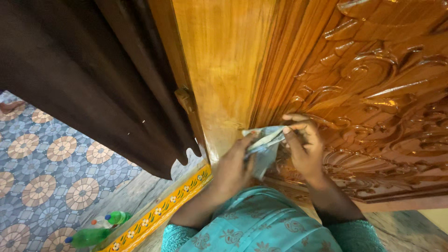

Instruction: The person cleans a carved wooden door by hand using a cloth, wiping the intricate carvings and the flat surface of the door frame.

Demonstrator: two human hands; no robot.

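Two bare hands, teal patterned sleeves

The left hand [232, 169] and right hand [305, 148] wear no rings or gloves; both forearms emerge from turquoise fabric sleeves [261, 228] woven with a pale paisley motif and textured cuffs.

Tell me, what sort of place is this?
Probably a home's doorway: a carved wooden door, a dark curtain and patterned floor tiles. Both hands hold a cloth against the door.

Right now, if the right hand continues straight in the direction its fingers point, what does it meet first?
The right hand points up and left, pinching the folded cloth. Past the cloth it would probably meet the carved wooden door just behind, though depth is unclear.
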